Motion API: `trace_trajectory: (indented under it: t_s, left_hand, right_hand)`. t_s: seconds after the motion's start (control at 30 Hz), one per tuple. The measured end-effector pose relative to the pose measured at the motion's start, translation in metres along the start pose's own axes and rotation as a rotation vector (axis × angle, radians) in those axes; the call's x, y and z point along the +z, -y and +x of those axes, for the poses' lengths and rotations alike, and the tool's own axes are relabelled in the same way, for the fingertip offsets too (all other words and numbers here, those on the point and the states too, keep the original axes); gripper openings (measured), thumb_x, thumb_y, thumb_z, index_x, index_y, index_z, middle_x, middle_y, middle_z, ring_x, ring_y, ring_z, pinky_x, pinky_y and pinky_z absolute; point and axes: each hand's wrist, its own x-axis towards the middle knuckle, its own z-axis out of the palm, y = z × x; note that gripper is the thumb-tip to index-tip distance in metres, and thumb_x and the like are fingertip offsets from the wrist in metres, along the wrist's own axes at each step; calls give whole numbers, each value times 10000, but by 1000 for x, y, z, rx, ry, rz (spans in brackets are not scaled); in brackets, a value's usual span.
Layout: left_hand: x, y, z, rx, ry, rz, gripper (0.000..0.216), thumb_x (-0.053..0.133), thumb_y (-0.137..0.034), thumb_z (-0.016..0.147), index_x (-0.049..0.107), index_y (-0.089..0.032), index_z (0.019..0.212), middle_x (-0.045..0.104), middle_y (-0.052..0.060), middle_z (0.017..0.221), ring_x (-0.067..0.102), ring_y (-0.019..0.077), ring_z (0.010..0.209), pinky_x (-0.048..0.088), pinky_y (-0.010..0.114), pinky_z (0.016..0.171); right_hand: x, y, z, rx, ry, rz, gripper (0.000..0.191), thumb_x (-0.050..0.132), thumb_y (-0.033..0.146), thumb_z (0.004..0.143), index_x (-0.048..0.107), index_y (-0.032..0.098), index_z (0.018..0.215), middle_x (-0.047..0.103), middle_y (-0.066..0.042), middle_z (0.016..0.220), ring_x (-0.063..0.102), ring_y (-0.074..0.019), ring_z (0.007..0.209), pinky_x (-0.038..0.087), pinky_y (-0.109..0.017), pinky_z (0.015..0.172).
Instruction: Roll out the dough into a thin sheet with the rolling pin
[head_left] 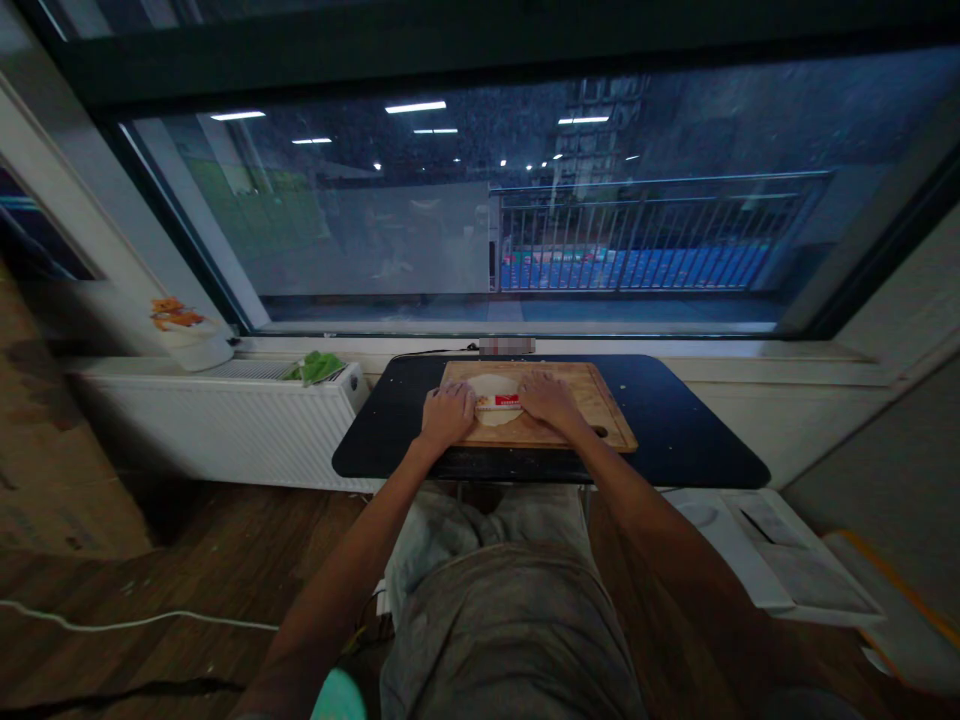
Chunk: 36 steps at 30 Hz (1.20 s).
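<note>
Standing at far left is a brown cardboard box [67, 450] with a matte surface. Next to it, a smooth white pot [196, 348] with orange contents sits above a white radiator [232, 430], its front finely ribbed; a crumpled green item [319, 367] rests on the radiator top.

The dark table [390, 425] follows, flat with rounded corners and pale specks. On it lies a wooden board [592, 392], light-grained and rectangular.

The left hand [448, 412] is palm down at the left end of a labelled rod [498, 402], apparently a rolling pin, fingers together and directed forward. Whether they close around the rod cannot be told; the hand covers that end.

The rod lies between the two hands, its long axis running left to right across a pale, thin, roughly round sheet [497, 419], dough-like in appearance. Its label is white with a red panel. Neither hand is clearly nearer; both appear in contact.

The right hand [551, 398] covers the opposite end, palm down, fingers bent forward; its grip likewise cannot be confirmed. Beyond, a shallow white box [814, 575] stands low beside the table.
</note>
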Motion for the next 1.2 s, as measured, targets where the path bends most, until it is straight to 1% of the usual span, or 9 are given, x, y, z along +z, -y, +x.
trace_trajectory:
  t_s: [0.13, 0.27, 0.37, 0.43, 0.53, 0.7, 0.9, 1.07, 1.2]
  left_hand:
    - [-7, -5, -17, -4, 4, -48, 511, 281, -348, 1199, 705, -188, 1437, 736, 148, 1525, 680, 289, 1395, 483, 434, 1201]
    - [-15, -8, -25, -12, 54, -60, 496, 283, -364, 1202, 748, -224, 1301, 804, 130, 1386, 743, 273, 1266, 527, 404, 1092]
    - [-20, -8, -25, -8, 86, -61, 488, 299, -402, 1205, 757, -234, 1211, 834, 119, 1290, 762, 265, 1213, 528, 389, 1043]
    - [-22, -9, -25, -3, 96, -59, 481, 315, -429, 1206, 755, -234, 1203, 839, 116, 1266, 767, 264, 1195, 520, 391, 1034]
    - [-22, -9, -22, 3, 88, -45, 465, 332, -440, 1207, 751, -243, 1250, 824, 112, 1313, 751, 264, 1231, 507, 401, 1042]
    - [-21, -6, -13, 52, 138, 4, 463, 318, -424, 1209, 737, -276, 1338, 792, 109, 1405, 697, 281, 1340, 505, 439, 1051]
    - [-17, -2, 5, 73, 157, 47, 487, 298, -367, 1199, 709, -287, 1447, 751, 140, 1489, 672, 319, 1379, 503, 496, 1047]
    - [-13, 1, 21, 68, 158, 44, 520, 273, -400, 1199, 715, -276, 1444, 758, 156, 1446, 686, 330, 1332, 487, 525, 1087]
    - [-12, 4, 32, 110, 163, 30, 522, 264, -392, 1195, 706, -290, 1455, 736, 151, 1500, 621, 347, 1423, 467, 573, 1136]
  right_hand:
    - [1, 6, -21, 32, -56, 8, 536, 261, 335, 1201, 658, 171, 1520, 701, -183, 1556, 674, -317, 1391, 491, -442, 1158]
    - [3, 9, -36, -5, -98, -18, 512, 293, 314, 1197, 727, 197, 1441, 739, -170, 1514, 688, -315, 1379, 469, -454, 1167]
    - [6, 9, -44, -24, -129, -26, 494, 309, 299, 1196, 741, 209, 1418, 745, -154, 1509, 683, -303, 1375, 452, -454, 1169]
    - [7, 10, -48, -31, -148, -22, 489, 311, 303, 1201, 746, 215, 1408, 733, -146, 1530, 656, -298, 1406, 439, -456, 1178]
    - [7, 11, -50, -19, -168, -23, 510, 288, 328, 1211, 737, 208, 1421, 704, -143, 1571, 597, -306, 1469, 430, -476, 1193]
    - [2, 11, -42, 16, -137, -14, 547, 261, 377, 1218, 717, 176, 1444, 691, -166, 1568, 579, -308, 1475, 445, -465, 1192]
    - [0, 6, -22, -18, -98, -34, 555, 240, 381, 1220, 720, 209, 1439, 714, -152, 1523, 600, -326, 1440, 467, -475, 1163]
    - [1, 4, -1, -4, -112, -6, 561, 220, 378, 1226, 611, 226, 1598, 670, -150, 1602, 590, -316, 1470, 442, -488, 1206]
    - [1, 3, 12, 2, -102, -13, 579, 199, 361, 1226, 545, 214, 1668, 637, -166, 1639, 578, -332, 1479, 436, -499, 1206]
